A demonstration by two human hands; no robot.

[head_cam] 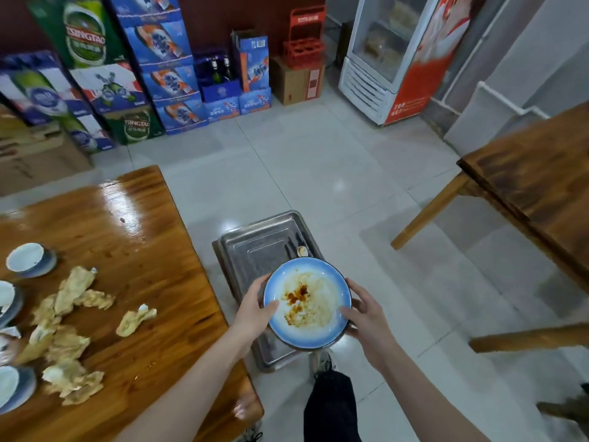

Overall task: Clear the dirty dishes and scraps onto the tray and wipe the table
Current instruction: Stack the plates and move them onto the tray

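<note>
While over the tray (255, 253), a blue-rimmed plate (307, 327), sauce-smeared.

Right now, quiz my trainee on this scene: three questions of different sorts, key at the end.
1. True or false: only one hand holds the blue-rimmed plate.
2. The plate is held over: A) a steel tray; B) a beer crate; C) a chair.
3. Fill in: the crumpled scraps lie on the wooden ____.
Key: 1 false, the left hand and right hand both hold it; 2 A; 3 table.
</note>
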